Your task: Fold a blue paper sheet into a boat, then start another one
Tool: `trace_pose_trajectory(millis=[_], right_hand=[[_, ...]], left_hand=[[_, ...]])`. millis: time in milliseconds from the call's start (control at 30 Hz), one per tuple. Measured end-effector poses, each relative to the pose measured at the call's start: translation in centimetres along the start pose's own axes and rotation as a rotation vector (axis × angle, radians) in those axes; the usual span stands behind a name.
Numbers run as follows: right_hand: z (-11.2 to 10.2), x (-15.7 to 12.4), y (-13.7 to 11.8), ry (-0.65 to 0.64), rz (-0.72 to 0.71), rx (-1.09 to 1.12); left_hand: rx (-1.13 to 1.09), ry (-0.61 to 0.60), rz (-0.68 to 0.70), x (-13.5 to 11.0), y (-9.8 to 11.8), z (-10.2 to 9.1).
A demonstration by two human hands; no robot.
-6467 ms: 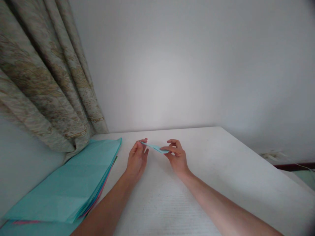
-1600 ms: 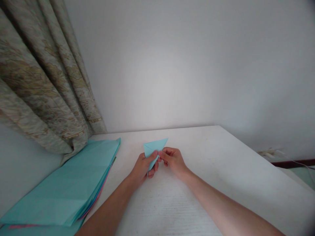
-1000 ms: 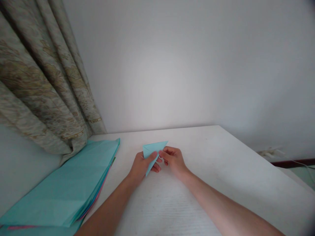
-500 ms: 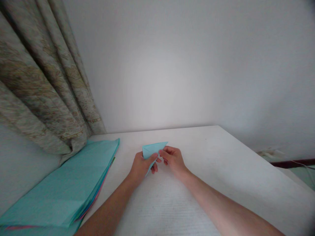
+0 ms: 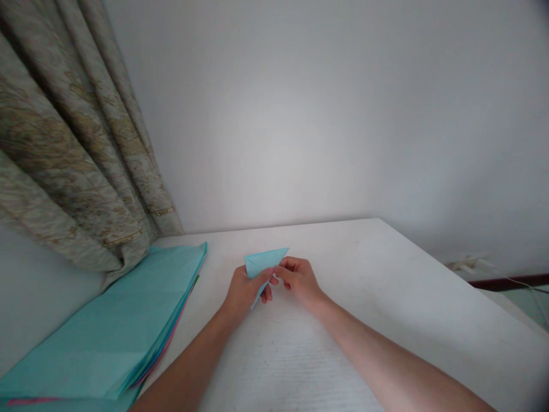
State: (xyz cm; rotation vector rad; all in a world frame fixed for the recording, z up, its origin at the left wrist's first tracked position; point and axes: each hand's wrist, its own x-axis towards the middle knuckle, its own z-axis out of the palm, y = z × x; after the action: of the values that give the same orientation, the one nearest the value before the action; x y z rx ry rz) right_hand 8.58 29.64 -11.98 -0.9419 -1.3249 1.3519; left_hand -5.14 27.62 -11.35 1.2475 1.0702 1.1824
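Observation:
A small light-blue piece of folded paper, with triangular flaps and crease lines, is held up above the white table. My left hand grips it from the left, thumb across the front and fingers behind. At its right edge, the thumb and forefinger of my right hand pinch the paper close to the left thumb tip. One narrow point of the paper sticks up to the upper right, another hangs down below the left thumb. The fingers behind the paper are partly hidden.
A stack of large turquoise paper sheets, with pink and blue edges showing, lies on the left of the white table. A patterned curtain hangs above it. Behind stands a pale wall; white plugs with a cable are at far right.
The right thumb and forefinger have closed in against the paper's edge, nearer the left thumb. The view has shifted slightly; the paper stays in the left hand.

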Motion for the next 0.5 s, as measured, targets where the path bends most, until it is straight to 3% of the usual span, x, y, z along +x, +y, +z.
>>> trace_pose_trajectory(millis=[333,500], right_hand=[[-0.13,-0.05,-0.22,-0.004,0.019,0.021],[-0.17,0.04,-0.07,0.02,0.009,-0.008]], left_hand=[[-0.11,-0.002,-0.065,0.02,-0.12,0.13],[-0.009,-0.017,-0.003,0.19,-0.81,-0.09]])
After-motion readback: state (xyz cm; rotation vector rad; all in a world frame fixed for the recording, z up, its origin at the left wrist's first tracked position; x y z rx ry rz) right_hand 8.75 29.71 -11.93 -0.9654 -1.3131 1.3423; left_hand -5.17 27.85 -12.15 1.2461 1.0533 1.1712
